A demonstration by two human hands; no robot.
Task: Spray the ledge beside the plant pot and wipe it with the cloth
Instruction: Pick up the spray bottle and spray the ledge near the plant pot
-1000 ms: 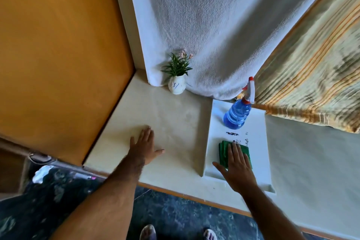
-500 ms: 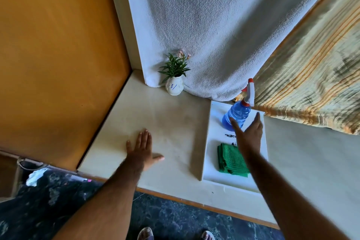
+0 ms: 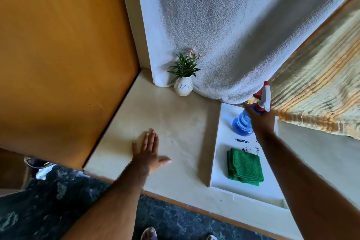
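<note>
Head view: right hand point(image 3: 262, 121) wraps the neck of the bottle point(image 3: 242, 123) under its trigger, fingers closed on it; bottle base apparently on the tray point(image 3: 218, 142), so judged a grasp before lifting to spray. Arm fully extended forward. Cloth point(image 3: 244, 166) lies folded on the tray, untouched, ready for wiping. Left hand point(image 3: 149, 154) flat and open on the ledge point(image 3: 175, 115), holding nothing, likely bracing. Pot point(image 3: 183, 87) stands at the ledge's far corner.

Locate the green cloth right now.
The folded green cloth lies on the white tray at lower right, nearer the viewer than the spray bottle, untouched by either hand.
</note>
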